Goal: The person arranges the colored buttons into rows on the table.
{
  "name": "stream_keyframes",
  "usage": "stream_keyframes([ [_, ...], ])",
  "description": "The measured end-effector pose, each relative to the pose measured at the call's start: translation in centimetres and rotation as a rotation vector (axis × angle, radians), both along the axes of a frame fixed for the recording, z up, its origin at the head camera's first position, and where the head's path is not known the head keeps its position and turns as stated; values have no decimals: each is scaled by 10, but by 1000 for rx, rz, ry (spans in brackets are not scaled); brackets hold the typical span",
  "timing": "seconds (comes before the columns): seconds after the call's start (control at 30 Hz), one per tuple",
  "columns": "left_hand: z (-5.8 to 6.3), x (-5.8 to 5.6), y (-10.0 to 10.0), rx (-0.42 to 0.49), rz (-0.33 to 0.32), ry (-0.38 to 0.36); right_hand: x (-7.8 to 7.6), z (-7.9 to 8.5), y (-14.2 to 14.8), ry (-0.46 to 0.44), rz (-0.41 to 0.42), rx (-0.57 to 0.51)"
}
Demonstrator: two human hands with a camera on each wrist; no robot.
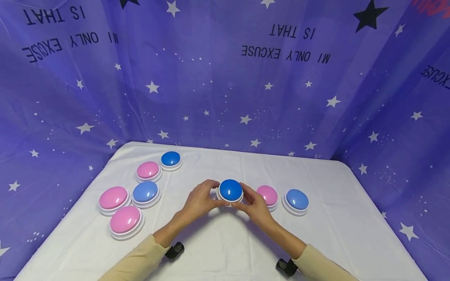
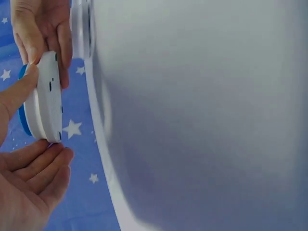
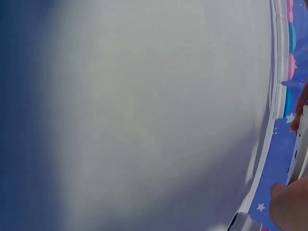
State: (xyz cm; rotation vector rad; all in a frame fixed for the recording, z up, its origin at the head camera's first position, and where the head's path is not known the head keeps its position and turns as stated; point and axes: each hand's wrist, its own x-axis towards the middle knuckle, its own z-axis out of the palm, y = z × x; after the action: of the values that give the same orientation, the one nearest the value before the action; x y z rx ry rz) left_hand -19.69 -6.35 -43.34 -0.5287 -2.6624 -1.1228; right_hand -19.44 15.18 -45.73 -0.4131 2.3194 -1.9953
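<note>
Both hands hold a round push button (image 1: 230,190) with a dark blue dome and a white base, up off the table near its middle. My left hand (image 1: 201,200) grips its left side, thumb at the front of the rim and fingers at the side. From the right, my right hand (image 1: 256,207) grips the same base, its thumb close to the left thumb. In the left wrist view the white base (image 2: 48,96) is seen edge-on between the hands. A pink button (image 1: 268,194) stands just beyond the right hand, partly hidden by it.
Right of the pink one sits a light blue button (image 1: 297,199). At the left stand several more: a dark blue one (image 1: 170,159), a light blue one (image 1: 145,191) and pink ones (image 1: 125,219). A white cloth covers the table (image 1: 218,249); a purple starry curtain (image 1: 211,78) hangs behind.
</note>
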Motion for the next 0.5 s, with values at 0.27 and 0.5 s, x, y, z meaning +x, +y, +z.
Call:
stream_keyframes([
  [0.27, -5, 1, 10, 39, -15, -18, 5, -1, 9, -2, -2, -50],
  [0.5, -9, 2, 15, 19, -65, -71, 9, -6, 12, -30, -25, -4],
])
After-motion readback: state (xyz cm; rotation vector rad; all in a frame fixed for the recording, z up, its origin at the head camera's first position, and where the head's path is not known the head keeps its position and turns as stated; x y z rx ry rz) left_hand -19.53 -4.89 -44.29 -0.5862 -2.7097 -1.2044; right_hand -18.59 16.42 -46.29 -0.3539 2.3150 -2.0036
